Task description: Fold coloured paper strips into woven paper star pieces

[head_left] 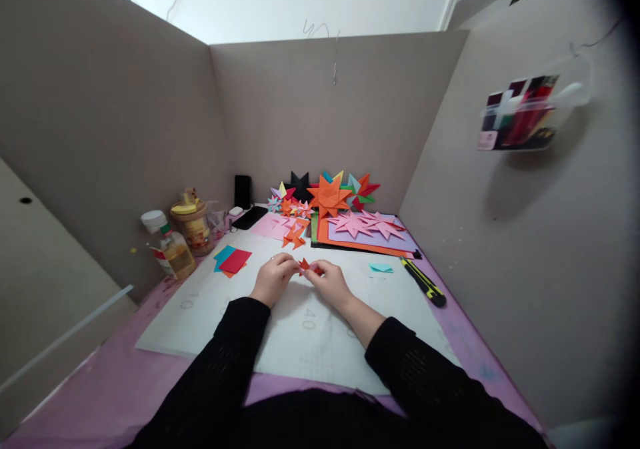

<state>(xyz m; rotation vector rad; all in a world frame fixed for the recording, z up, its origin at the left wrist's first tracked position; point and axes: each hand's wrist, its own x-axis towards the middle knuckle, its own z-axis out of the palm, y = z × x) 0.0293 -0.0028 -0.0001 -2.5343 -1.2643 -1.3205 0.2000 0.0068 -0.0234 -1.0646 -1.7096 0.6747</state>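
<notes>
Between my two hands, over the middle of the white sheet [210, 315], is a small red-orange folded paper piece [305, 264] with a pointed tip sticking up. My left hand [275, 278] pinches its left side with thumb and fingers together. My right hand [330, 282] closes on its right side, and the fingertips partly hide the paper. Just beyond my hands lies an orange folded paper star [294, 235]. Red paper squares [235, 260] on blue and orange ones lie to the left. A light teal folded piece [381, 268] rests to the right.
A yellow-black cutter [424, 283] lies at the right edge. Behind are coloured sheets [365, 242], pink stars [353, 224] and a large orange star [329, 196]. A glue bottle [179, 257], a jar [193, 225] and a black phone [251, 218] are at the left.
</notes>
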